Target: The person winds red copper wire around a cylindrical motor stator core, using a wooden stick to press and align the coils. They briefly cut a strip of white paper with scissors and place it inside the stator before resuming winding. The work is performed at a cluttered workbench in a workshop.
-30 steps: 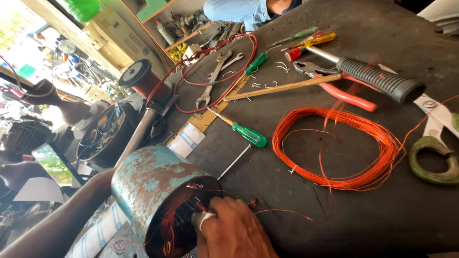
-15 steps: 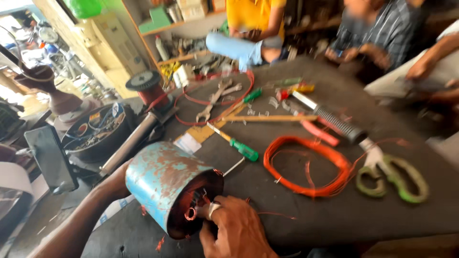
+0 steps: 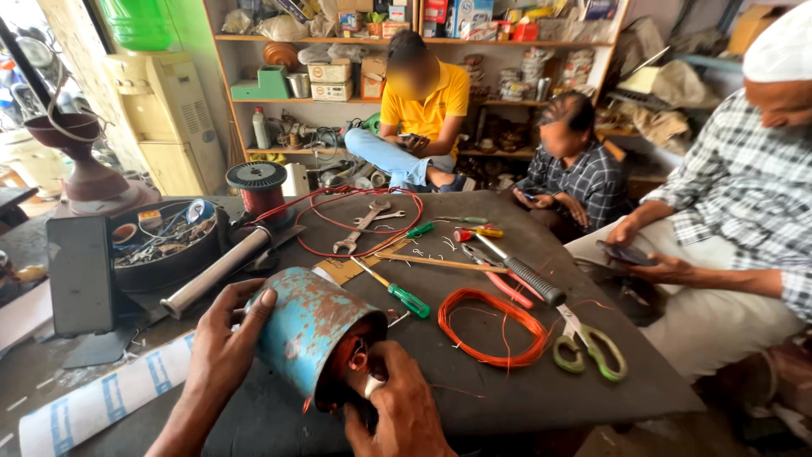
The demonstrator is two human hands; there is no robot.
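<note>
stator housing lies on its side on the dark table, open end tipped toward me, which gives my right hand a straight line into the bore. left hand cups the closed blue, rust-flecked shell from the far side, fingers wrapped and pressing, thumb on top; reads as a brace so the can doesn't roll. right hand is curled at the mouth, fingertips pressed together on the copper winding just inside the rim, ring finger across the opening. can't tell how deep the tips go, the shell hides them. green-handled screwdriver sits just beyond the right hand, orange wire coil further out to its right, scissors past that. wrenches and wire spool well beyond the left hand, out of the way.
</note>
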